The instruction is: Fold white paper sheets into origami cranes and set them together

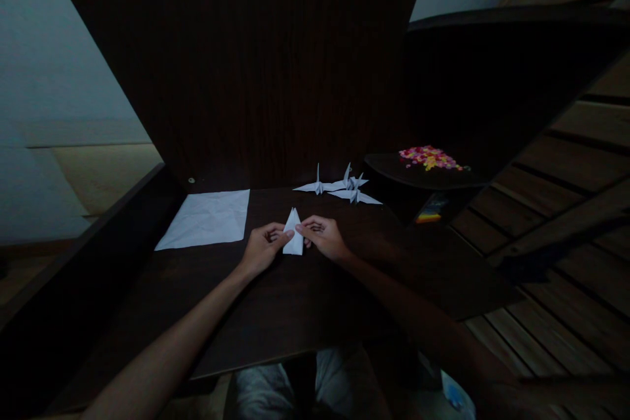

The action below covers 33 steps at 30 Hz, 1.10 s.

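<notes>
A folded white paper (294, 245), narrow and pointed at the top, is between my two hands over the dark desk. My left hand (264, 248) grips its left edge, with the thumb pressed on the front face. On the other side my right hand (325, 236) pinches the right edge, thumb also on the front. Some fingers of both hands are hidden behind the paper. Just beyond stand several white paper cranes (319, 188), grouped close together with wings spread. To the left lies a creased, unfolded white paper sheet (207, 218), flat on the desk.
Small pink and yellow pieces (429, 157) are heaped on a corner shelf (394, 167) at the right. Below it is a box with a coloured stripe (429, 216). A dark back panel (266, 65) rises behind the desk (275, 315), and a side board (98, 262) borders the left.
</notes>
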Available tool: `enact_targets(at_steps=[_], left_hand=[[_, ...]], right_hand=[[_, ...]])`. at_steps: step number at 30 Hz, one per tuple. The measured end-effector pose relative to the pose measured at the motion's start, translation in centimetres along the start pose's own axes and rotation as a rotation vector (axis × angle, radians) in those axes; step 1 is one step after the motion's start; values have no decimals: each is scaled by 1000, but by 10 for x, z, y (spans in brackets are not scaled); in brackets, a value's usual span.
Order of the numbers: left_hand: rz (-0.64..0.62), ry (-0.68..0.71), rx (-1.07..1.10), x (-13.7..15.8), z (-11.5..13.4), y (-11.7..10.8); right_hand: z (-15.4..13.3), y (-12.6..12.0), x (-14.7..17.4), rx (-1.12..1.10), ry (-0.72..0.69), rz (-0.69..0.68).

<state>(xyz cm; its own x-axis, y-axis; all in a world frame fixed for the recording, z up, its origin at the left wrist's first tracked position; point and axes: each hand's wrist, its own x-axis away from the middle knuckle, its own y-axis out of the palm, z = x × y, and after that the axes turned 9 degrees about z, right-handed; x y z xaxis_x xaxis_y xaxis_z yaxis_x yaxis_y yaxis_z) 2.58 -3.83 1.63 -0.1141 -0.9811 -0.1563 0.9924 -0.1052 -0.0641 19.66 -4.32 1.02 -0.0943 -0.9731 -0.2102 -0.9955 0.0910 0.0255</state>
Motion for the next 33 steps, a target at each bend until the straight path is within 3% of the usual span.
enact_targets(at_steps=[7,15,22,33], left_hand=[[31,-24,47,-2,0,-2],[16,-42,28,-1,1,0],[14,55,-33,-1,1,2],[-12,87,4,-2,-4,-1]], right_hand=[[2,0,-1,74,41,-122],[2,-3,-1,136,-62,-114],[3,-5,1,348,-204,-37],[2,-4,1,154,-100,-86]])
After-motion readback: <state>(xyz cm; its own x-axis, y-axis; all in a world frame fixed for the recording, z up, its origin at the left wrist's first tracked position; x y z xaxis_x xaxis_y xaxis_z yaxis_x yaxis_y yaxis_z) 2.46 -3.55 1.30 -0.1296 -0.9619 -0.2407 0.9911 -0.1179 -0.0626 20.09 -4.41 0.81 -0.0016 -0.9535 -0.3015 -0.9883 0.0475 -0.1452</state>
